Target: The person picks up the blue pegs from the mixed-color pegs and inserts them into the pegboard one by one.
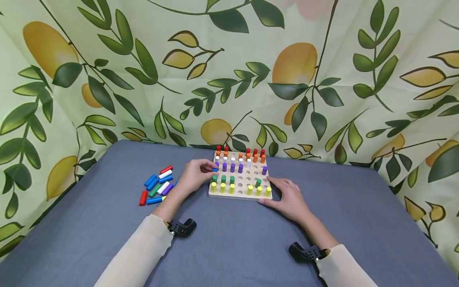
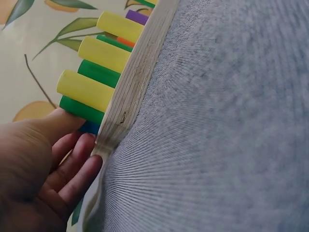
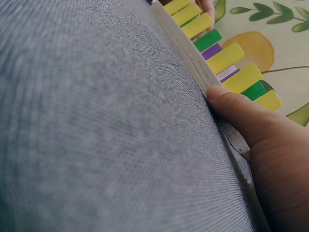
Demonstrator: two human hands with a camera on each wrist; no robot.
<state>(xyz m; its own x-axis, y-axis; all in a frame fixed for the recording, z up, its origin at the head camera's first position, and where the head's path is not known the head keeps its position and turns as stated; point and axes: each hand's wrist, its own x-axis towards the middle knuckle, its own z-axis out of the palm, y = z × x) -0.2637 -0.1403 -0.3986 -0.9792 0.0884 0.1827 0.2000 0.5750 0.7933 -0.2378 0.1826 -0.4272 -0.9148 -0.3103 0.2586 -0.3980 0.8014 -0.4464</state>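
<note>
A wooden pegboard (image 1: 226,195) lies on the table with rows of coloured pegs standing in it: red, orange, white, purple, green and yellow from back to front. At its left edge my left hand (image 1: 194,175) pinches a blue peg (image 1: 214,170) between thumb and fingers, just behind the green peg (image 2: 79,108) in the left wrist view. Whether the blue peg sits in a hole is hidden. My right hand (image 1: 289,199) rests against the board's right front corner, thumb (image 3: 236,106) along the front edge and fingers by the right side.
Left of the board lies a loose pile of pegs, among them a red peg (image 1: 143,198), a green peg (image 1: 154,190) and several blue ones; my left forearm covers part of it. A patterned cloth (image 1: 229,99) hangs behind the grey table (image 1: 236,243).
</note>
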